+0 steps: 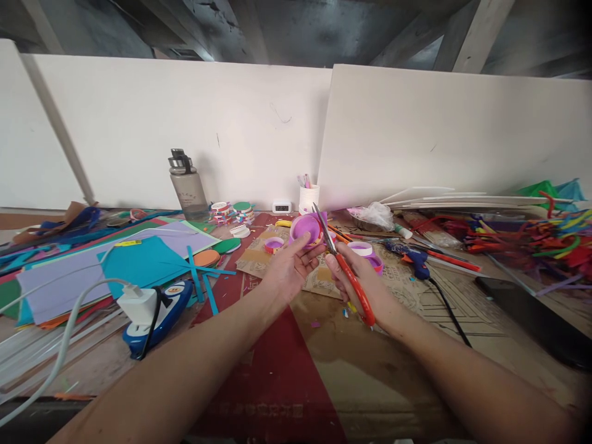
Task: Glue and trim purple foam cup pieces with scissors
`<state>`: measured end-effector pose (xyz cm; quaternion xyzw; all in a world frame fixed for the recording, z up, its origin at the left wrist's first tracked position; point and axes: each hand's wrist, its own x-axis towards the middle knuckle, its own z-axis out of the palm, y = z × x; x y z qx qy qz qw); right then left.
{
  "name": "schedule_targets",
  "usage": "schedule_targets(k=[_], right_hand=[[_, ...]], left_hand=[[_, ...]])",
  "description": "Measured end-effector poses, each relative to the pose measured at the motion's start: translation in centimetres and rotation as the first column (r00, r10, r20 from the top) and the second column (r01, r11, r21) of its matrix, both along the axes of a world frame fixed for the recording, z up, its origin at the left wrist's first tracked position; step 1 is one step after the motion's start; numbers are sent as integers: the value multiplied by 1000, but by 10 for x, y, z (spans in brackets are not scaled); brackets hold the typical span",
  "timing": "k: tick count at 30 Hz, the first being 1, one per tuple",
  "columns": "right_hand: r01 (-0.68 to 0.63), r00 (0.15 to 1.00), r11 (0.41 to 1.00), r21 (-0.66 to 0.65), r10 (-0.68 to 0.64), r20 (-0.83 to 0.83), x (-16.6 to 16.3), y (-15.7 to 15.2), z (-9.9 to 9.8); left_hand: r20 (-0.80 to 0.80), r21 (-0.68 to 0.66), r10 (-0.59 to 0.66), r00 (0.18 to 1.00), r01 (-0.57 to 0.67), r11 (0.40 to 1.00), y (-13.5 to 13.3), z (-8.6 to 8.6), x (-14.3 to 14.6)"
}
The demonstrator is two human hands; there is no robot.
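My left hand (290,265) holds a round purple paper disc (306,228) by its lower edge, fingers pinched on it above the table. My right hand (363,285) grips red-handled scissors (345,268), whose blades point up and left and meet the disc's right edge. Both hands hover over a brown patterned cardboard sheet (416,290). A small purple ring with a red band (274,245) lies just left of the disc, and a white and purple ring (361,248) sits right of the scissors.
Left side: teal and lilac paper sheets (139,262), a white charger on a blue power strip (150,308), a grey water bottle (187,185). Behind: stacked tape rolls (231,213), a white pen cup (309,197). Right: a blue glue gun (416,262), coloured pipe cleaners (531,237), a dark slab (536,320).
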<state>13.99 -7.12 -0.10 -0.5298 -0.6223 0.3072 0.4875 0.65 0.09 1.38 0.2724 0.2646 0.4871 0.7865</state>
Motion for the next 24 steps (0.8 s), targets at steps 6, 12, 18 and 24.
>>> schedule_targets(k=[6, 12, 18, 24], right_hand=[[8, 1000, 1000, -26, -7, 28, -2, 1, -6], [6, 1000, 1000, -8, -6, 27, -4, 0, -8], [-10, 1000, 1000, 11, 10, 28, -5, 2, -9], [-23, 999, 1000, -19, 23, 24, -6, -1, -3]], left_hand=[[-5, 54, 113, 994, -112, 992, 2, 2, -2], [-4, 60, 173, 985, -172, 983, 2, 4, -3], [-38, 69, 205, 978, -202, 977, 4, 2, -3], [-69, 122, 200, 977, -191, 974, 4, 0, -3]])
